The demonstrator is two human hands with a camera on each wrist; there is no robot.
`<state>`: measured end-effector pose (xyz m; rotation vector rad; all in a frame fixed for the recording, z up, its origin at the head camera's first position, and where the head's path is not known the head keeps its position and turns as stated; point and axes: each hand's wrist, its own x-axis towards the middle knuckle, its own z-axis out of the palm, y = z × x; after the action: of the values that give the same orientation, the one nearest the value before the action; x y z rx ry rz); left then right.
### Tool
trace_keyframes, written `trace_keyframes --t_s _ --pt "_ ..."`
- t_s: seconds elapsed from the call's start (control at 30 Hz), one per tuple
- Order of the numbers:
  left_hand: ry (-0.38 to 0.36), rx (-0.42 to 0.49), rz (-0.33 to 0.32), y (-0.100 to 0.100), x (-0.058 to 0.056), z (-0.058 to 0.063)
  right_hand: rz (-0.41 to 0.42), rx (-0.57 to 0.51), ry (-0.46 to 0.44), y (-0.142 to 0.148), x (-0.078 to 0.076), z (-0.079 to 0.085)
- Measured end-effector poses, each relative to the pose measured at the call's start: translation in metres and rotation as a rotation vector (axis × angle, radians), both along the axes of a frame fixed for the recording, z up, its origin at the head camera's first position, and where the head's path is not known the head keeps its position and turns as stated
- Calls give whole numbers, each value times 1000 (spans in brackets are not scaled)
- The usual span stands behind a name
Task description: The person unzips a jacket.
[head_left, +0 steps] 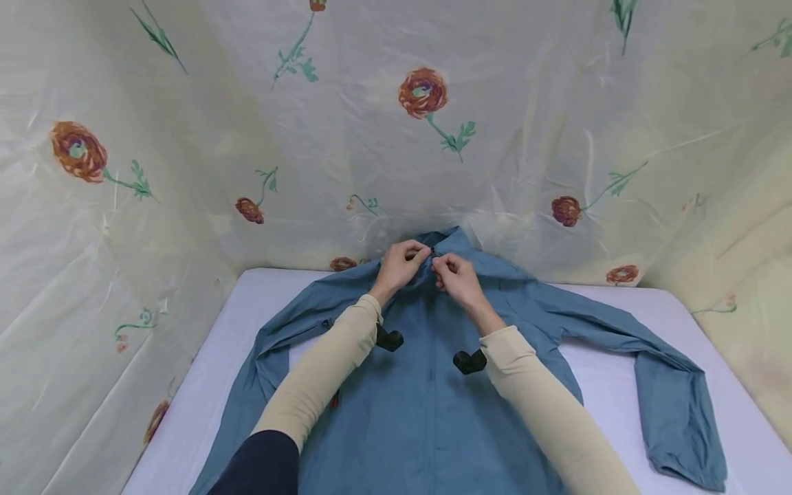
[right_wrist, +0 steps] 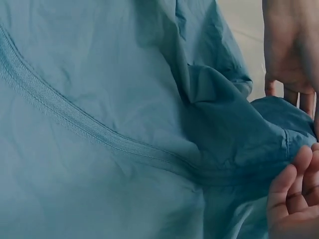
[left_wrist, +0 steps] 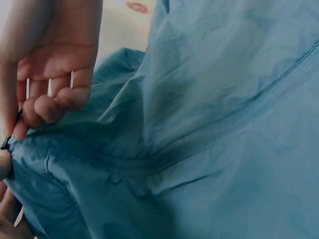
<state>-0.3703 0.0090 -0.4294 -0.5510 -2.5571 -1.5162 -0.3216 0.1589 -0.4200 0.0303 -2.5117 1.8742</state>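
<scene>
A blue zip-up jacket [head_left: 396, 392] lies front side up, its collar [head_left: 456, 242] at the far end. At the collar my left hand [head_left: 401, 265] pinches the fabric beside the zip's top; its thumb [left_wrist: 4, 164] shows at the left wrist view's edge. Close by, my right hand [head_left: 458, 278] pinches a small dark zipper pull [left_wrist: 19, 116] between thumb and forefinger, its other fingers [left_wrist: 47, 107] curled in. From the collar the front zip [right_wrist: 99, 132] runs down the jacket's middle. In the right wrist view the fingertips partly hide the zip's top.
The jacket covers much of a white table [head_left: 609, 381]. Its right sleeve in view [head_left: 674, 405] bends down toward the near edge. A flower-printed curtain [head_left: 346, 144] hangs behind and at both sides. Black wrist-worn pieces [head_left: 390, 338] sit under both forearms.
</scene>
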Motion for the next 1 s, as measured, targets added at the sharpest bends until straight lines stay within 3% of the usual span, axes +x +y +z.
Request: trace_keyframes --t_s 0.2,0.43,0.6,1.0 --pt "3 73 83 10 4 -7 -64 -8 75 -1 2 -9" --pt "-103 220 140 14 1 -9 -86 2 77 -1 3 -23" --pt "-145 210 158 13 1 -7 -80 12 81 -1 3 -26" --pt "-170 204 216 7 -3 2 -67 7 33 -6 9 -27"
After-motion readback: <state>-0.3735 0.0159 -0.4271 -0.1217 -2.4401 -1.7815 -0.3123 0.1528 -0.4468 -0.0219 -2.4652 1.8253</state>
